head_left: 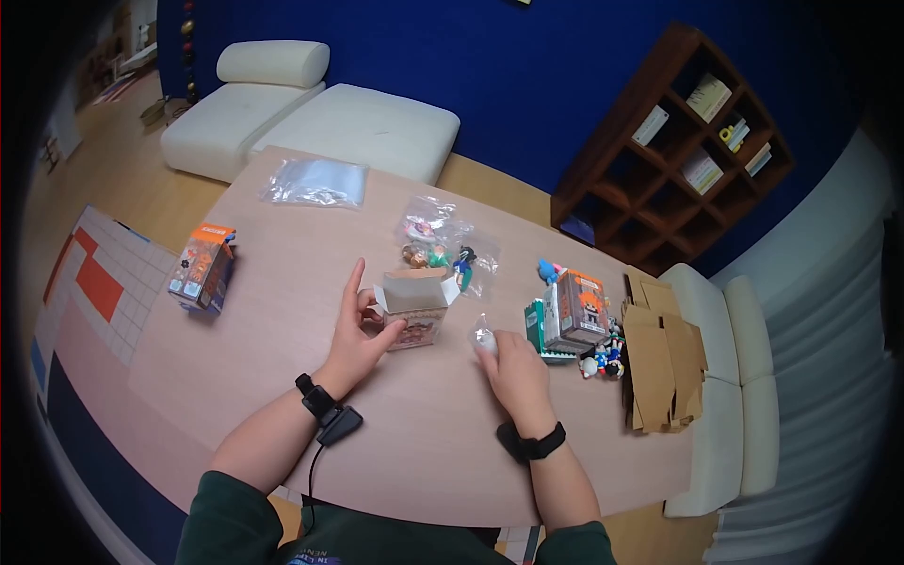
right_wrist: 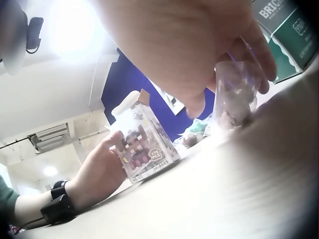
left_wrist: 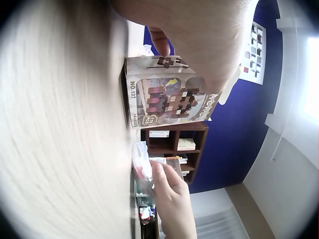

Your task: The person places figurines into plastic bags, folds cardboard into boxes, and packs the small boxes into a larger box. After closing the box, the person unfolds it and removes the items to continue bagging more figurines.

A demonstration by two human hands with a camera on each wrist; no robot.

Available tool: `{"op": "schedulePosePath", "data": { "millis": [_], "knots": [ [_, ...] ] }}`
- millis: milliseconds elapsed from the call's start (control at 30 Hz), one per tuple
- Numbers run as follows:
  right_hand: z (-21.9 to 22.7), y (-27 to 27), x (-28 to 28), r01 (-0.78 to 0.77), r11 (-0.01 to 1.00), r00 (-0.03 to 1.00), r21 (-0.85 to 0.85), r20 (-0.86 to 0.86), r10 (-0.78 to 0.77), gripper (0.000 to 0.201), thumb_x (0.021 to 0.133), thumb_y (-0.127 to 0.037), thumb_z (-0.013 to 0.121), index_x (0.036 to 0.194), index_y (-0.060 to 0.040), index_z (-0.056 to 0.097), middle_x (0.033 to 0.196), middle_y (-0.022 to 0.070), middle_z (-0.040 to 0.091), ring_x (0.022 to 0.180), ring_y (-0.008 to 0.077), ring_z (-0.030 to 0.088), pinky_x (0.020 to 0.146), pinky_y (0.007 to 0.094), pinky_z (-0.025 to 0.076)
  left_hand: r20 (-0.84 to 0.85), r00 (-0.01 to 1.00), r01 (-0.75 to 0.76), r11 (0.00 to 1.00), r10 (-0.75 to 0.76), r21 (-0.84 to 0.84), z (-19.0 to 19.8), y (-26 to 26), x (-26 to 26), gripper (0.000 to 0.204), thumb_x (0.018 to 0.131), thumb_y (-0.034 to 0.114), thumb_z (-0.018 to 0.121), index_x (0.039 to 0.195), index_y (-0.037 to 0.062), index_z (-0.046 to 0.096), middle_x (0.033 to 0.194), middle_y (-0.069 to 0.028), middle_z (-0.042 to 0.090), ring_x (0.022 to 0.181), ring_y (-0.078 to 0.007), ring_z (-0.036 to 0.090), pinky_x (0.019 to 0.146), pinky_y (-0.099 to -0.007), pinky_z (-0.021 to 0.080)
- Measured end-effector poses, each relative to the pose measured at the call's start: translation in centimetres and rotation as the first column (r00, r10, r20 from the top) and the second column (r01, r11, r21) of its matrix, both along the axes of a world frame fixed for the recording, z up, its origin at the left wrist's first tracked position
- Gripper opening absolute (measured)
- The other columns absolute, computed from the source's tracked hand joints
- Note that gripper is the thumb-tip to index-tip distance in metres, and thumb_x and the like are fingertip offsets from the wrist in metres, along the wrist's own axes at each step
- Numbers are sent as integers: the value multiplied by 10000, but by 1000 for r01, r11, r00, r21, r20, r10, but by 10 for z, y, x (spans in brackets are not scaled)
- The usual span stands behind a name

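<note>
My left hand (head_left: 360, 331) grips a small toy-brick box (head_left: 414, 328) standing on the table, with the thumb on its front and the index finger pointing up. The box's top flaps stand open, and a brick figure is printed on its side (left_wrist: 169, 102). To the right, my right hand (head_left: 520, 369) pinches a small clear plastic bag (head_left: 483, 335) low over the table. Something whitish shows inside that bag (right_wrist: 234, 97). Beyond the box lie clear bags with small figures (head_left: 438, 250).
An orange-topped box (head_left: 202, 268) stands at the table's left. On the right are another boxed toy (head_left: 577, 309), a green box (head_left: 537, 330), small figures (head_left: 603, 362) and flattened cardboard (head_left: 664, 367). A stack of clear bags (head_left: 318, 183) lies at the far edge.
</note>
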State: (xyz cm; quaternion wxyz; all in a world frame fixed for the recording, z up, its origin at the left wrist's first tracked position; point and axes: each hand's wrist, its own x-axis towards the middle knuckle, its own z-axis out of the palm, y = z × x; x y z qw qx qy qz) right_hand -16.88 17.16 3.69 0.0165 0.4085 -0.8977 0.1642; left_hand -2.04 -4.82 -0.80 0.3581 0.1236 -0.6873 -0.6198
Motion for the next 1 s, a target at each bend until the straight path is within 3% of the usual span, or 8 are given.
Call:
{"op": "schedulePosePath", "data": {
  "millis": [133,433,500,533,600,800,867,1000],
  "knots": [
    [-2,6,6,-182,980,948,-85,-279,153,397,854,-260,765,1128,-12,621,1081,148,623,1011,328,621,829,428,536,37,999,19,999,-18,-31,-1,-2,1,1052,858,25,741,1638,94,38,1153,-74,624,997,-133,590,889,-283,467],
    [7,8,-6,-27,994,998,105,54,21,437,803,-139,729,1202,-2,616,1125,145,633,1045,330,637,848,399,542,38,988,153,986,-151,-72,-3,3,1,1055,840,103,807,1634,94,113,1248,-108,639,1040,-187,608,936,-338,500],
    [20,14,-2,-27,995,842,-97,534,75,390,813,-96,693,1181,-3,603,1168,139,644,1086,283,654,911,338,528,65,984,168,983,-163,-72,-1,2,2,1061,841,65,793,1636,95,91,1251,-110,632,1076,-191,613,966,-352,488],
    [26,15,1,-33,995,842,-92,534,77,390,813,-96,693,1181,-3,603,1168,139,644,1086,283,654,911,338,528,95,979,189,980,-183,-68,0,3,3,1068,842,27,779,1637,96,69,1254,-112,624,1111,-195,618,996,-365,477],
    [38,22,9,-25,876,518,-482,744,423,369,838,-64,670,1192,-12,581,1183,120,646,1130,224,644,981,318,489,85,979,195,977,-188,-89,0,4,3,1070,834,29,786,1637,94,81,1267,-114,622,1113,-197,618,1015,-370,466],
    [73,-13,25,-345,746,752,-570,307,583,339,841,-54,664,1169,-35,579,1142,119,643,1075,274,634,963,367,489,72,964,265,955,-257,-134,3,17,4,1041,828,53,811,1630,95,149,1305,-115,625,1081,-192,622,957,-340,507],
    [76,-25,26,-422,826,863,-374,112,492,304,815,-34,672,1112,-37,605,1105,130,636,1020,336,612,912,411,500,67,950,310,941,-304,-132,5,22,5,1042,828,55,814,1631,95,150,1310,-121,621,1120,-195,626,960,-341,507],
    [69,-35,29,-520,782,851,-343,-133,508,262,818,-35,677,1077,-38,636,1061,121,634,1000,336,600,901,455,487,68,942,332,942,-329,-36,8,22,7,1073,822,24,815,1632,79,114,1260,-126,617,1187,-211,610,1062,-365,452]
  ]
}}
